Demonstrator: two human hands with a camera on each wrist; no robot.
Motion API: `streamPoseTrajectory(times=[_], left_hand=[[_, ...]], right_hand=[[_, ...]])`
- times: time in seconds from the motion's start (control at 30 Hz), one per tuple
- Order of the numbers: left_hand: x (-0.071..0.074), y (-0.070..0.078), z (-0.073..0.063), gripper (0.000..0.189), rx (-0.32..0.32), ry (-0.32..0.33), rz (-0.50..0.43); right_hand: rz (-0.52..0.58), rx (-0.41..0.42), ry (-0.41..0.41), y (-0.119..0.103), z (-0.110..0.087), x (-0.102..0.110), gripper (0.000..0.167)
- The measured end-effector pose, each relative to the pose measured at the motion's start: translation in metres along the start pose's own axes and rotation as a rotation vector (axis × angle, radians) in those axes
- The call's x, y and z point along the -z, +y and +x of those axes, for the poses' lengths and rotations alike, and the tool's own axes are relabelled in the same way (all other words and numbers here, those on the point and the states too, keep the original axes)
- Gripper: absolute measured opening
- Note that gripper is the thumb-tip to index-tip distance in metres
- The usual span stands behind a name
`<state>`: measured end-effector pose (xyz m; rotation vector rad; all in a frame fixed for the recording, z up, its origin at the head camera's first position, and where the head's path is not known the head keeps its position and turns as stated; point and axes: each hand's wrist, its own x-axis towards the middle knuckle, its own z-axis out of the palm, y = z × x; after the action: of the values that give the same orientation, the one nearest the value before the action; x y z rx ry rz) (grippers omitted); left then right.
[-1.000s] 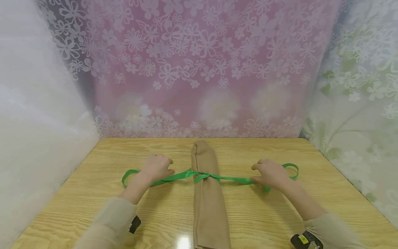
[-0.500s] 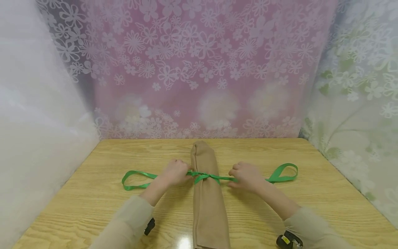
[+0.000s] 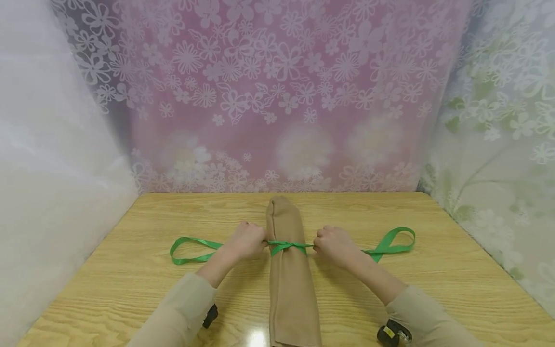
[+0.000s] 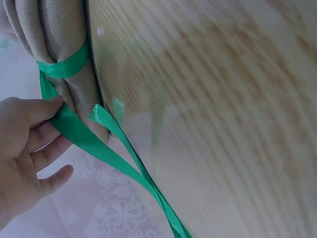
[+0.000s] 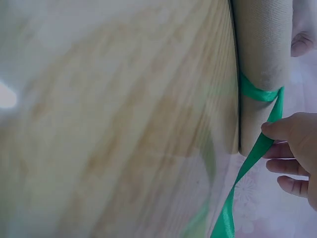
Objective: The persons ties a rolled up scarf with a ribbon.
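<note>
A rolled beige cloth (image 3: 292,294) lies lengthwise on the table, and a green ribbon (image 3: 284,246) goes round it with a crossing on top. Close to the roll's left side, my left hand (image 3: 247,239) pinches one ribbon end between thumb and index finger; the left wrist view shows that end (image 4: 79,130) trailing off in a strip. On the other side my right hand (image 3: 336,245) pinches the opposite ribbon length, which the right wrist view shows running down from the thumb (image 5: 272,130). Between both hands the ribbon is drawn straight across the roll.
A loose ribbon loop (image 3: 175,250) lies on the wooden table (image 3: 130,289) at the left, and another loop (image 3: 403,230) at the right. A pink floral curtain (image 3: 277,120) hangs behind the table's far edge. Pale sheets flank both sides.
Both hands have moved inward along the ribbon toward the roll, from well out at either side. Their fingers now pinch the ribbon close to the crossing.
</note>
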<state>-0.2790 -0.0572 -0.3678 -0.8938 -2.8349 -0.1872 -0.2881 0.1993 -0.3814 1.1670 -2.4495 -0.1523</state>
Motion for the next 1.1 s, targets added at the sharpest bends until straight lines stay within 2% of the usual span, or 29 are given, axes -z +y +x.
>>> streamPoseTrajectory(times=[0.23, 0.4, 0.53, 0.73, 1.0, 1.1], left_hand=[[0.0034, 0.001, -0.0014, 0.042, -0.038, -0.009, 0.173], [0.0039, 0.0, -0.002, 0.046, -0.098, 0.036, 0.228], [0.0054, 0.0, -0.0021, 0.046, -0.134, 0.068, 0.239], [0.0087, -0.0001, -0.0032, 0.047, -0.168, 0.108, 0.217], [0.0066, -0.0036, -0.0037, 0.046, -0.143, 0.035, 0.161], [0.0064, -0.0042, -0.0037, 0.046, -0.14, 0.026, 0.154]], right_hand=[[-0.113, 0.055, 0.036, 0.0025, 0.0024, 0.0014, 0.023], [-0.124, 0.078, 0.086, 0.0033, 0.0046, 0.0028, 0.032], [-0.118, 0.089, 0.101, 0.0053, 0.0053, 0.0024, 0.036], [-0.112, 0.094, 0.074, 0.0073, 0.006, 0.0032, 0.036], [-0.145, 0.119, 0.079, 0.0077, 0.006, 0.0045, 0.032], [-0.147, 0.123, 0.081, 0.0074, 0.0059, 0.0054, 0.033]])
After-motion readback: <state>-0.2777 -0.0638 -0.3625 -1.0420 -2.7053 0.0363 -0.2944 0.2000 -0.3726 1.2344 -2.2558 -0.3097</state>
